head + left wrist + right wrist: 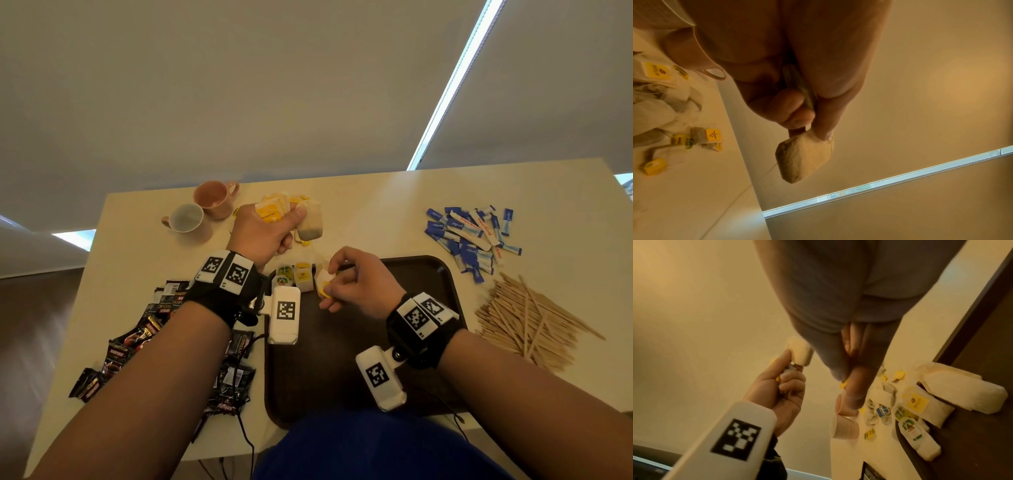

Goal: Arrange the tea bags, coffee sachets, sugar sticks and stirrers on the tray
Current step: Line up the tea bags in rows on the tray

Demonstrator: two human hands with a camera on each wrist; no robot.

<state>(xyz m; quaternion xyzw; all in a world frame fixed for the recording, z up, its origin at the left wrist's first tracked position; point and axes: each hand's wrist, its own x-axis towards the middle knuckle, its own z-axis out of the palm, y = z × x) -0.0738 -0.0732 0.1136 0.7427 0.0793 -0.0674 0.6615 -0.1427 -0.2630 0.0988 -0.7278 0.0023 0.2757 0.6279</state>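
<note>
My left hand [262,233] is raised over the table's far side and grips a bunch of yellow-tagged tea bags [274,212]. One brownish tea bag [310,222] sticks out past the thumb and also hangs from the fingers [805,155] in the left wrist view. My right hand [344,275] pinches the yellow tag of a white tea bag [323,282] at the far left corner of the dark brown tray [342,359]. Three tea bags [294,274] lie side by side in that corner, and the right wrist view shows the tea bags [918,402] too.
Black coffee sachets [137,339] are heaped left of the tray. Blue and white sugar sticks [469,236] lie at the far right, with wooden stirrers [527,322] piled nearer. Two pink cups [202,209] stand at the far left. Loose tea bags [711,138] are scattered beyond the tray.
</note>
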